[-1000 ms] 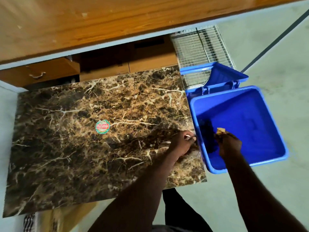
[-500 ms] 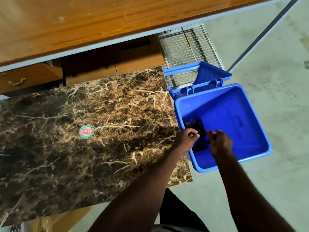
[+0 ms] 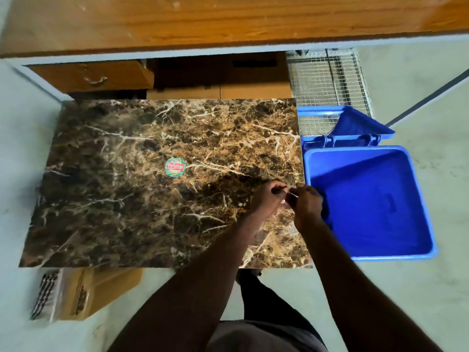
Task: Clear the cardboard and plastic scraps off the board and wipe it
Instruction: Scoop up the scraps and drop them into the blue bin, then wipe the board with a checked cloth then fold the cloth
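The marble-patterned board (image 3: 152, 186) lies flat over the floor, with a round red and green sticker (image 3: 175, 167) near its middle. At its right edge both hands meet, almost touching. The left hand (image 3: 267, 199) is curled above the board's surface, its fingers pinching a thin pale scrap (image 3: 291, 193) that reaches across to the right hand (image 3: 305, 203); that hand is also curled, with its fingertips at the same scrap. What the scrap is made of is too small to tell.

Just beside the board's right edge stands an open blue plastic bin (image 3: 375, 199), its lid (image 3: 355, 125) tipped back behind it. A wire mesh rack (image 3: 327, 82) stands behind the bin. A wooden desk (image 3: 203, 21) spans the top of the view, with a drawer (image 3: 94, 77) and cardboard boxes (image 3: 220, 90) beneath it. Another cardboard box (image 3: 101, 290) pokes out under the board's near edge.
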Tool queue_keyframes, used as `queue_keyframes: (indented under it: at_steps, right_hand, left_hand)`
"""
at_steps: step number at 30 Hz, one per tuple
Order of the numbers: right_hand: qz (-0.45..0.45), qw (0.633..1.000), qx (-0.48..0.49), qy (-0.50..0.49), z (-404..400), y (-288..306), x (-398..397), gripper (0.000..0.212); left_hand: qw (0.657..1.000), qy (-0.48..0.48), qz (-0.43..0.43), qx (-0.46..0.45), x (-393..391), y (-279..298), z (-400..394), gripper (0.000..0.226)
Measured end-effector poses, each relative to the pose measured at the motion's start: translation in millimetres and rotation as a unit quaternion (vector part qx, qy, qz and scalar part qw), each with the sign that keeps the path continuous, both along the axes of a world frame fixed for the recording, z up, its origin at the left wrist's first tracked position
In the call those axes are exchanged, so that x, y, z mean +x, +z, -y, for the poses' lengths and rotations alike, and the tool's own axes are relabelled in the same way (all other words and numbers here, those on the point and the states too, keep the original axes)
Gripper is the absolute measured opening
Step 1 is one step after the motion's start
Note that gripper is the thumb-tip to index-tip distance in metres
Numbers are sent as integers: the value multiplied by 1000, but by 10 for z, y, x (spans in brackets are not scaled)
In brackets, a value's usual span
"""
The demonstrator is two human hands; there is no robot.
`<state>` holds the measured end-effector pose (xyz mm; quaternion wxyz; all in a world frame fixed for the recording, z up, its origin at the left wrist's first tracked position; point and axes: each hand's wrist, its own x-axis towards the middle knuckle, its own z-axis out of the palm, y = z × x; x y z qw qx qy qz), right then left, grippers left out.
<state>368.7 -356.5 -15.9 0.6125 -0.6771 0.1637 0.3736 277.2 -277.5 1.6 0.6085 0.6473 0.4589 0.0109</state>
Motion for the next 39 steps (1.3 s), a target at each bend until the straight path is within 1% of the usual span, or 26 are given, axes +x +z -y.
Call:
queue_keyframes:
  at_steps: [2, 4, 5, 9, 11, 13, 15, 16, 19, 20, 22, 23, 25, 27, 28, 30, 32, 33, 34, 37, 39]
  right_hand:
    - [36, 996, -1, 84, -174, 95, -336, 20]
    - [70, 984, -9, 163, -328, 120, -668, 21]
    - [82, 979, -16, 187, -393, 108, -796, 20]
    - [97, 964, -26, 245, -747, 38, -1445, 15]
    - [81, 961, -19, 264, -953, -3, -1804, 16]
    - [66, 961, -15, 267, -1117, -2, -2084, 19]
    - [66, 957, -10, 281, -1333, -8, -2419, 22]
    - [65, 953, -7, 296, -1452, -1, -2608, 22]
    - [63, 941, -2, 331, -1746, 18, -3123, 21]
    - [61, 939, 1, 339, -1817, 24, -3270, 21]
    - [56, 931, 7, 360, -1953, 46, -3615, 21]
    - [54, 926, 8, 374, -2000, 57, -3784, 22]
    - [55, 914, 9, 403, -2070, 84, -4065, 23]
    - [61, 900, 9, 431, -2119, 136, -4342, 23]
    - [64, 891, 10, 449, -2142, 173, -4475, 22]
    - [71, 875, 12, 479, -2180, 224, -4684, 19]
    - [72, 855, 10, 513, -2219, 257, -4861, 18]
    - [74, 845, 7, 530, -2239, 269, -4941, 19]
    - [85, 832, -1, 549, -2272, 265, -5009, 21]
    - [145, 784, -8, 604, -2375, 226, -5205, 23]
    - [186, 741, -12, 645, -2453, 192, -5367, 23]
  left_hand:
    - [1000, 18, 3, 4, -271, 11, -127, 28]
    - [999, 38, 4, 6, -594, 0, -258, 27]
    - [999, 49, 2, 6, -741, 1, -312, 26]
    - [994, 106, -3, 0, -1533, -102, -627, 24]
    - [992, 128, -16, 13, -1977, -121, -794, 27]
    - [988, 139, -36, 54, -2306, -117, -902, 31]
    - [985, 159, -44, 50, -2686, -119, -1038, 35]
    - [984, 171, -42, 37, -2895, -115, -1114, 37]
    - [980, 199, -9, 28, -3486, -186, -1284, 60]
    - [977, 211, 1, 40, -3649, -223, -1312, 60]
    - [970, 240, 3, 46, -4008, -308, -1367, 47]
    - [965, 261, -2, 30, -4187, -317, -1386, 42]
    - [953, 303, 23, -8, -4469, -293, -1428, 37]
    - [929, 367, 42, -36, -4752, -192, -1428, 19]
    - [916, 397, 46, -42, -4889, -138, -1426, 14]
    - [909, 415, 38, -31, -5123, -127, -1420, 19]
    - [903, 427, 33, -30, -5372, -165, -1390, 12]
    - [896, 441, 36, -37, -5491, -295, -1380, 14]
    - [890, 454, 30, -37, -5592, -330, -1361, 18]
    - [865, 501, 29, 5, -5808, -140, -1244, 15]
    - [835, 549, 24, 2, -5961, -132, -1161, 15]
